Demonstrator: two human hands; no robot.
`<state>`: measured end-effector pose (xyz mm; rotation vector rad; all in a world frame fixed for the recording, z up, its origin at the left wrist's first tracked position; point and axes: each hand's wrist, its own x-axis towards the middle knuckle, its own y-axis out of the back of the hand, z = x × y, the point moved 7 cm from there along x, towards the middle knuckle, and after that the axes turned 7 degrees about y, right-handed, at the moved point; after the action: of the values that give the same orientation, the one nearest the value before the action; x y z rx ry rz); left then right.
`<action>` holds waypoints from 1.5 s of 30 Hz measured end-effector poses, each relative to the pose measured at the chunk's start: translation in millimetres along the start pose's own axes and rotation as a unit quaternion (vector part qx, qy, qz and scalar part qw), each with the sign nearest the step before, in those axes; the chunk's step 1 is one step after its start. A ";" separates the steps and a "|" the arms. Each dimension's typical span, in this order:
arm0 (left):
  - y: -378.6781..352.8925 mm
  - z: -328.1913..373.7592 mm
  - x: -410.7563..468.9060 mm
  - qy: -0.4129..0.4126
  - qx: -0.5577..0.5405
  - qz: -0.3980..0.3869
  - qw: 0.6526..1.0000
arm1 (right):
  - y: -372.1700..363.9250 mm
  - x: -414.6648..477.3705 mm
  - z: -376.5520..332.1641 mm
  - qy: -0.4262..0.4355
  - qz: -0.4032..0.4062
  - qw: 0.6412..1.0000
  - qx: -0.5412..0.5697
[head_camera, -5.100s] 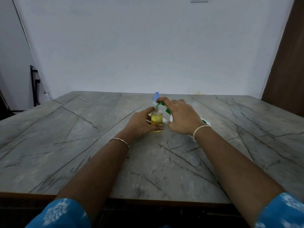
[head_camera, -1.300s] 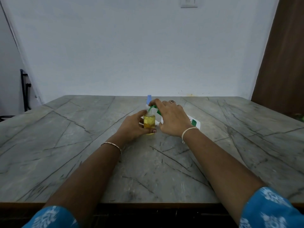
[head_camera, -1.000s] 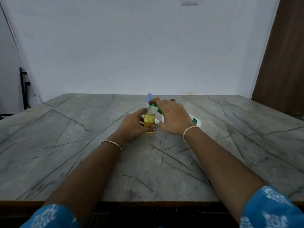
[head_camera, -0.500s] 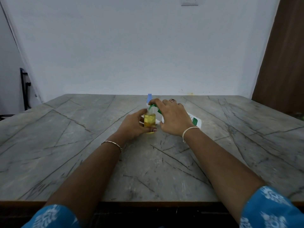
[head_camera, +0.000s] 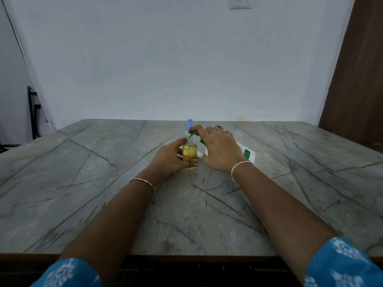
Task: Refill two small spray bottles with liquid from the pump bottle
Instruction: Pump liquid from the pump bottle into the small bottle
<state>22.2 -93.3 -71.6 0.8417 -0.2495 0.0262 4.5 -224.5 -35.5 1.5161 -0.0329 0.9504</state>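
A small clear spray bottle point(head_camera: 190, 152) holding yellow liquid stands on the table's middle, gripped by my left hand point(head_camera: 169, 159). A white pump bottle point(head_camera: 246, 153) with a green pump head point(head_camera: 194, 136) is tilted over it, its spout at the small bottle's mouth. My right hand point(head_camera: 218, 151) holds the pump bottle with the index finger on the pump head. Behind them a second small bottle's blue cap point(head_camera: 189, 123) sticks up; its body is hidden.
The grey marble table point(head_camera: 103, 193) spreads wide on all sides, its front edge near me. A white wall stands behind, a brown wooden panel point(head_camera: 356, 79) at the right, and a dark metal frame point(head_camera: 33, 112) at the far left.
Both hands and both bottles stay in the same place across the last second. Only the camera view shifts slightly.
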 end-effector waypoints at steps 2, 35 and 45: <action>0.0 1.4 0.0 -0.004 0.005 0.001 1.000 | -0.8 1.9 0.1 -0.004 -0.002 1.000 -0.002; -1.2 -8.4 10.1 -0.038 -0.009 0.010 0.999 | 7.2 -8.8 43.3 -0.107 0.179 0.956 0.207; 0.5 -6.8 7.4 -0.058 -0.019 0.019 0.998 | 6.9 -18.4 70.6 -0.185 0.290 0.867 0.360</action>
<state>30.7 -88.5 -73.9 0.8009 -0.3735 0.0081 26.1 -294.3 -31.3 2.4584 -0.4814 1.1964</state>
